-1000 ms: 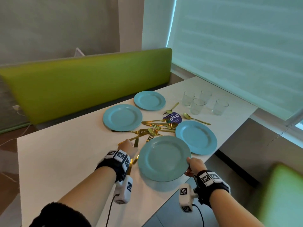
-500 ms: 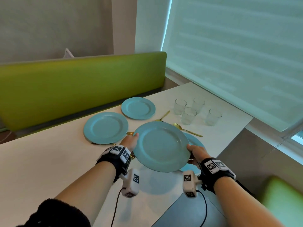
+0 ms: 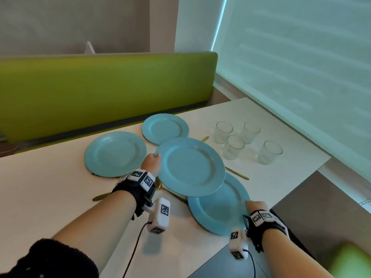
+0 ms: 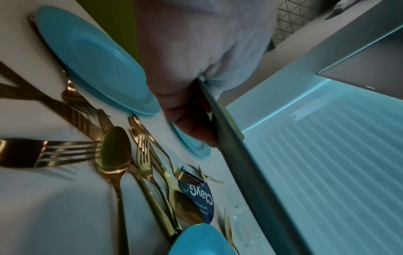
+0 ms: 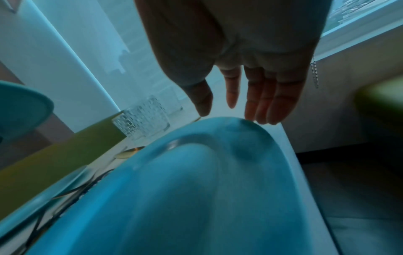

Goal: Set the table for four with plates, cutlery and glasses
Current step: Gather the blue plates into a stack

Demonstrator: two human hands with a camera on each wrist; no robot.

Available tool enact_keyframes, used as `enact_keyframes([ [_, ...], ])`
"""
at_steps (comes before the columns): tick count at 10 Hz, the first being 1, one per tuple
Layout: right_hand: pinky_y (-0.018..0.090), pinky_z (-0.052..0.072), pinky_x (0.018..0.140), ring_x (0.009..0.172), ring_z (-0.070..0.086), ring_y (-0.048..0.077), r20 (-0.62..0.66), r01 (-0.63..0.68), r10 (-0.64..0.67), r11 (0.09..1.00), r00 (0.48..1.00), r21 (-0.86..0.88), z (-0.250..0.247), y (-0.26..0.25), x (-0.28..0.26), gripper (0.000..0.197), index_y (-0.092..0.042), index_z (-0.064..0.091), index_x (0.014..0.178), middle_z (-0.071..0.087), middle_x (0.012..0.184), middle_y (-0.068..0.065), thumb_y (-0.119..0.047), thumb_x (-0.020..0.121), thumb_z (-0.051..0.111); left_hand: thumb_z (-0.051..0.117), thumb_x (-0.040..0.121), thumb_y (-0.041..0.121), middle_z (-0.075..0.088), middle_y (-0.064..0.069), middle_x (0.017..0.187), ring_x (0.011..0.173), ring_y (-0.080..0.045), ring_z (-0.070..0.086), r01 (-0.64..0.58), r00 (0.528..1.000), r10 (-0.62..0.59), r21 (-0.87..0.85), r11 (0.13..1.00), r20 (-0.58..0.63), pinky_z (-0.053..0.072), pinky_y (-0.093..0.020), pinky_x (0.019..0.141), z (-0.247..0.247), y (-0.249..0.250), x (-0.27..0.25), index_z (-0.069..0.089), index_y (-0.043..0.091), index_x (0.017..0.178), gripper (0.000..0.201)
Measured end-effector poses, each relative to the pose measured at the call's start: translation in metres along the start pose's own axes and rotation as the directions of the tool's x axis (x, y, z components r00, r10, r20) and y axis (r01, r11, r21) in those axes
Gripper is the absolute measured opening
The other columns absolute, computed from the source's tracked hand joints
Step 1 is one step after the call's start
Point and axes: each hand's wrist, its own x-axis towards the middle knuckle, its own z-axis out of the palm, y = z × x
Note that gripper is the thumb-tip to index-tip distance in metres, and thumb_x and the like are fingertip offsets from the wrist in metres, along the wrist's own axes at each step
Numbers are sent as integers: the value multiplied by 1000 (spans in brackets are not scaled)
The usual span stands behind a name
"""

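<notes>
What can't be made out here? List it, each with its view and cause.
- Most of the cutlery, head view: covered by the lifted plate.
- Left hand's fingers, head view: hidden under that plate.
- Near plate, right wrist view: blurred; whether the right hand touches it is unclear.
- Sticker's small print, left wrist view: too small.

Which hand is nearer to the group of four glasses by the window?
Left. The left hand grips the raised plate by its rim, with that plate between it and the glasses. The right hand hangs open over the near-edge plate, farther off.
</notes>
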Motion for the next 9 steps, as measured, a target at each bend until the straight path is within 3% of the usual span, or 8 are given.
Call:
enact_keyframes([
  [1,22,34,63,120,53,31,18,-4,5,998,1000,-64,9,7,20,38,6,53,125,55,130,23,-18,97,46,33,99,24,53,-26,129,118,-39,51,4,1000,-4,5,1000,-24,41,-41,101,5,-1,1,52,-7,124,44],
  [2,27,41,87,120,52,31,24,-22,23,998,999,-51,12,10,28,40,3,54,125,55,131,20,-23,100,38,33,99,23,54,-28,127,117,-39,51,4,1000,-4,6,1000,-25,41,-40,101,10,-3,-1,52,-8,121,43],
  [3,33,37,98,124,48,34,45,-12,15,998,999,-54,6,6,25,43,8,49,129,49,135,24,-21,102,33,33,99,22,54,-27,126,116,-38,52,4,1000,-4,15,1000,-14,41,-39,98,14,-5,-4,52,-8,121,42],
  [4,34,38,91,125,47,35,49,-8,9,1000,999,-22,2,5,22,40,9,47,130,49,136,25,-14,102,32,32,100,20,52,-27,129,119,-37,50,-8,1000,8,30,1000,6,39,-35,95,16,-6,-10,49,-9,124,41],
  [5,32,36,93,129,43,36,1,23,-23,998,1000,51,-8,2,8,44,11,44,132,45,139,27,-18,103,28,31,100,21,51,-25,130,120,-36,49,-25,999,24,15,1000,47,39,-35,96,17,-7,-18,47,-6,127,42],
  [6,35,29,106,134,37,37,-40,35,-32,997,999,75,-21,3,-13,46,14,39,134,38,142,30,-17,103,25,32,100,23,53,-24,129,118,-36,51,-38,995,39,-10,999,87,40,-37,97,12,-11,-25,48,-5,127,42],
  [8,32,26,107,135,35,36,-107,66,-49,985,993,161,-29,1,-66,51,14,40,134,37,142,31,-22,104,19,32,100,24,51,-23,133,121,-36,48,-72,986,75,-24,997,146,39,-37,101,-15,-12,-44,47,-3,129,42],
  [9,36,32,108,129,42,37,-115,108,-82,965,990,240,-16,-5,-97,52,13,43,132,43,139,30,-27,103,26,32,100,22,50,-24,133,123,-35,48,-104,980,101,9,995,171,37,-33,98,-32,-15,-51,47,-5,129,42],
])
